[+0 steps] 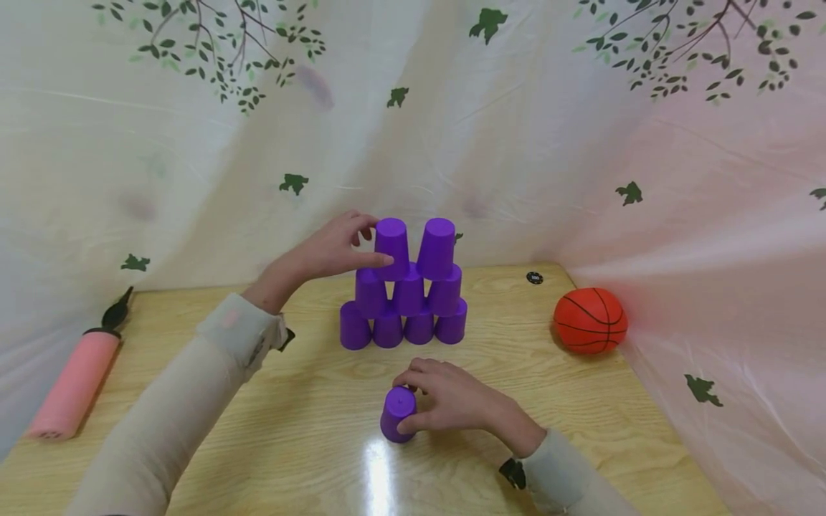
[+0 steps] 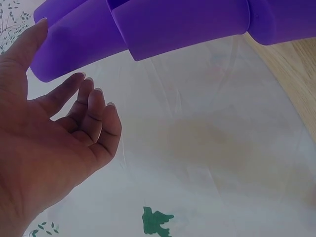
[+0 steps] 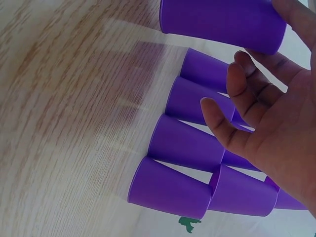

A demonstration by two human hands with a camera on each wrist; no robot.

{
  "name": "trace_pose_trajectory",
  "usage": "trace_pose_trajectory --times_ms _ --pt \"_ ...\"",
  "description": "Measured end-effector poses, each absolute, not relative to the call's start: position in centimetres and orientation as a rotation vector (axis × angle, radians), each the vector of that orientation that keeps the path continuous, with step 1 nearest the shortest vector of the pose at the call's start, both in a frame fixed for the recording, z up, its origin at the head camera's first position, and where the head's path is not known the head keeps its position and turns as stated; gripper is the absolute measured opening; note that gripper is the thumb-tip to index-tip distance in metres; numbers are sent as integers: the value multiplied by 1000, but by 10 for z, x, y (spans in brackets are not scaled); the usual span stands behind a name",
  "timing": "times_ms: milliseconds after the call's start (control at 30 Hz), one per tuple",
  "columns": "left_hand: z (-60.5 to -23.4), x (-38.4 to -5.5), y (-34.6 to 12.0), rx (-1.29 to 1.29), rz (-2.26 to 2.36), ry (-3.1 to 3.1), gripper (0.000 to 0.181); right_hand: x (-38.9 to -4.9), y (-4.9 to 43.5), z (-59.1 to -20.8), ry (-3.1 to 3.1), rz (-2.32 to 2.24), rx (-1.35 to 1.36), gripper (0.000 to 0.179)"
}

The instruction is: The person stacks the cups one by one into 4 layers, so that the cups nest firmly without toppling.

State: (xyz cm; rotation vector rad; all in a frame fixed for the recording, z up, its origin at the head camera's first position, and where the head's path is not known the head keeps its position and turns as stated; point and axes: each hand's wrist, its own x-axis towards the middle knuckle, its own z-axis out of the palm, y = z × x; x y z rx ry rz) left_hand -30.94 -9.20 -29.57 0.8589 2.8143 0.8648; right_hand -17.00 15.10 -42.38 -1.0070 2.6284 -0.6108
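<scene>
Upside-down purple cups form a stack: several in the bottom row [image 1: 388,330], three in the middle row [image 1: 409,292], two on top. My left hand [image 1: 332,247] is at the top left cup [image 1: 392,244], its thumb across the front and its index finger at the far side, lightly pinching it. In the left wrist view, the other fingers of the left hand [image 2: 64,133] are loosely bent away from the cups. Nearer to me, my right hand [image 1: 461,401] pinches a separate upside-down purple cup [image 1: 398,412] between thumb and fingers. Whether that cup touches the table cannot be told.
An orange basketball [image 1: 590,320] sits at the table's right edge. At the back right lies a small black chip [image 1: 534,277]. A pink hand pump [image 1: 80,380] with a black nozzle lies at the left. Behind the wooden table [image 1: 277,430] hangs a leaf-patterned sheet [image 1: 213,179].
</scene>
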Motion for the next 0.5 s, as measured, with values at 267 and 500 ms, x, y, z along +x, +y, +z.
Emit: trace_pose_trajectory --times_ms 267,500 --pt "-299 -303 -114 816 832 2810 73 -170 155 -419 2640 -646 -983 52" --pt "-305 -289 -144 836 718 2788 69 -171 166 -393 2670 -704 -960 47"
